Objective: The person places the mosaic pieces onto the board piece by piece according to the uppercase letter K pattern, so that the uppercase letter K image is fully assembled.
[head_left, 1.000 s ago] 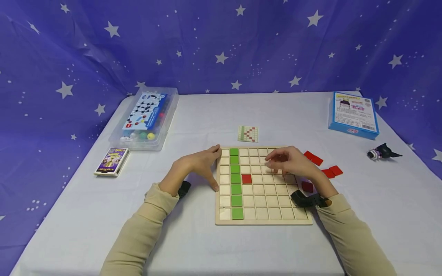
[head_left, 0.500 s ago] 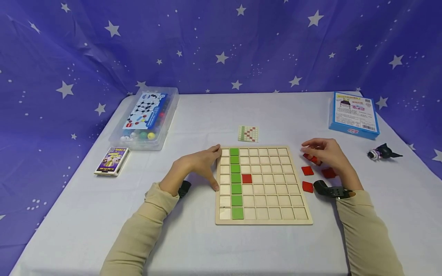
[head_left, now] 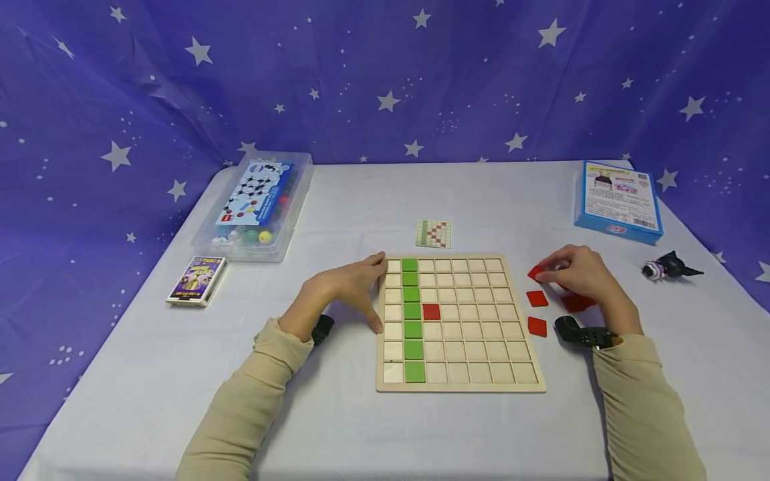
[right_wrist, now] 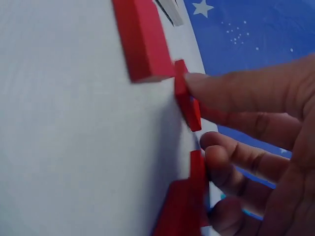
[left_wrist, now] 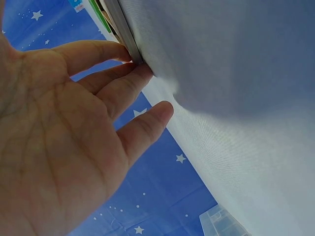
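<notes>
A wooden grid board lies mid-table. Green tiles fill its second column, and one red tile sits just right of them in the fourth row. My left hand touches the board's left edge with fingers spread; the left wrist view shows its fingertips against the rim. Right of the board, my right hand pinches a red square tile between thumb and fingers, tilted near the tabletop. More loose red tiles lie around that hand, some partly hidden beneath it.
Behind the board lies a small pattern card. At the left are a clear plastic case and a purple card box. A blue box and a small black figurine sit at the right.
My right hand has moved from over the board rightward to the loose red tiles and now pinches one, lifting it at a tilt. My left hand stays at the board's edge.
</notes>
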Demonstrator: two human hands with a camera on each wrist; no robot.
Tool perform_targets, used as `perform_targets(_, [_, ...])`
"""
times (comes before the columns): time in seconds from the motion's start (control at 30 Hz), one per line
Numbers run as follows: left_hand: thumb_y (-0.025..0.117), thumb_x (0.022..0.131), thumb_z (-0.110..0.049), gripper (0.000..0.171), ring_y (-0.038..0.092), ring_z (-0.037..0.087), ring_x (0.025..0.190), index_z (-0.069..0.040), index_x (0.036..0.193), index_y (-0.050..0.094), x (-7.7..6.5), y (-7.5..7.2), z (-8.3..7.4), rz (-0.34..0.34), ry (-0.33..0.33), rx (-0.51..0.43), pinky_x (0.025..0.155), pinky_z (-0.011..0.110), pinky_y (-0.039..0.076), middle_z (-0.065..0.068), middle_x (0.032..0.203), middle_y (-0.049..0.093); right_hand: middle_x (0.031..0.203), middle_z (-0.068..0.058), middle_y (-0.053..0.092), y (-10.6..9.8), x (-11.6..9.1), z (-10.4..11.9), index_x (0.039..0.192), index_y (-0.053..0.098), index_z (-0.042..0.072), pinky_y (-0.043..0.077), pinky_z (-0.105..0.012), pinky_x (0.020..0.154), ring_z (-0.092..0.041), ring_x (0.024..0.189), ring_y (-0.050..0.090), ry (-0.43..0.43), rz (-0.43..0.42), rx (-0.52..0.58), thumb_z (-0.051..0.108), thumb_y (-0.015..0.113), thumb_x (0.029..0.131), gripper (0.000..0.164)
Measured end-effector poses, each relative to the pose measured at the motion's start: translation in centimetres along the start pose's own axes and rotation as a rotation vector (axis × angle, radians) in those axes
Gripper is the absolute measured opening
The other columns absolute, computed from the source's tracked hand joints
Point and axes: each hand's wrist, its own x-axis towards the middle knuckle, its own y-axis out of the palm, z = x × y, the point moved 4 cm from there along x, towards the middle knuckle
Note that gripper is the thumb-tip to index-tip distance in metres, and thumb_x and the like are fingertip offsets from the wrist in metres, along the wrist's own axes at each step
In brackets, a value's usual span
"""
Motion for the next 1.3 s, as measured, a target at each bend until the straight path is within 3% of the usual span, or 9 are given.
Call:
perform_targets(0.33, [0.088, 0.065, -0.043, 0.128, 0.005, 0.028, 0.15, -0.003, 0.155, 0.006, 0.1, 0.0, 0.0, 0.002, 0.005, 0.004, 0.12, 0.042, 0.02, 0.014, 0.162, -0.002, 0.08, -0.008, 0.066, 0.8, -0.2, 1.5, 0.089, 0.065, 0.004, 0.041, -0.028, 0.066, -0.019, 0.073, 0.054, -0.168, -0.006, 0.014, 0.014, 0.071, 0.082, 0.014])
perform_targets(0.47, [0.088, 0.065, -0.043, 0.128, 0.005, 0.028, 0.15, -0.003, 0.155, 0.006, 0.1, 0.0, 0.0, 0.001, 0.009, 0.001, 0.12, 0.043, 0.02, 0.015, 0.162, -0.002, 0.084, -0.011, 0.067, 0.9, -0.2, 1.4, 0.094, 0.064, 0.003, 0.045, -0.027, 0.064, -0.017, 0.072, 0.055, -0.192, -0.002, 0.055, 0.019, 0.069, 0.088, 0.017])
perform_targets(0.63, [0.088, 0.065, -0.043, 0.128, 0.005, 0.028, 0.15, -0.003, 0.155, 0.006, 0.1, 0.0, 0.0, 0.002, 0.006, 0.004, 0.12, 0.043, 0.02, 0.014, 0.162, -0.002, 0.094, -0.02, 0.071, 0.8, -0.3, 1.2, 0.108, 0.053, -0.005, 0.056, -0.028, 0.059, -0.011, 0.07, 0.064, -0.202, 0.077, 0.263, 0.016, 0.057, 0.097, 0.024])
perform_targets(0.77, [0.088, 0.065, -0.044, 0.128, 0.005, 0.028, 0.15, -0.003, 0.155, 0.006, 0.0, 0.0, 0.0, 0.003, 0.004, 0.008, 0.12, 0.043, 0.02, 0.014, 0.162, -0.003, 0.085, -0.014, 0.074, 0.9, -0.4, 1.8, 0.113, 0.051, -0.01, 0.058, -0.03, 0.059, -0.011, 0.065, 0.066, -0.247, 0.13, 0.391, 0.015, 0.053, 0.099, 0.028])
perform_targets(0.9, [0.088, 0.065, -0.043, 0.128, 0.005, 0.028, 0.15, -0.003, 0.155, 0.005, 0.0, 0.0, 0.1, 0.003, 0.001, 0.005, 0.12, 0.042, 0.02, 0.014, 0.162, -0.003, 0.076, -0.006, 0.072, 1.3, -0.4, 2.8, 0.111, 0.055, -0.009, 0.056, -0.03, 0.057, -0.015, 0.059, 0.064, -0.236, 0.171, 0.403, 0.02, 0.055, 0.099, 0.032])
perform_targets(1.07, [0.088, 0.065, -0.043, 0.128, 0.005, 0.028, 0.15, -0.003, 0.155, 0.006, 0.0, 0.0, 0.3, 0.0, 0.001, -0.002, 0.12, 0.042, 0.021, 0.014, 0.162, -0.003, 0.07, -0.003, 0.069, 1.8, -0.3, 4.0, 0.105, 0.062, -0.006, 0.054, -0.029, 0.055, -0.015, 0.059, 0.064, -0.222, 0.124, 0.37, 0.025, 0.061, 0.095, 0.032])
perform_targets(1.3, [0.087, 0.065, -0.046, 0.128, 0.004, 0.027, 0.151, -0.003, 0.155, 0.006, 0.1, 0.1, 0.2, 0.002, 0.011, 0.015, 0.12, 0.041, 0.02, 0.014, 0.163, -0.003, 0.09, -0.016, 0.071, 2.9, 0.2, 5.7, 0.108, 0.067, -0.006, 0.056, -0.026, 0.067, -0.013, 0.071, 0.066, -0.318, 0.157, 0.38, 0.019, 0.061, 0.095, 0.029])
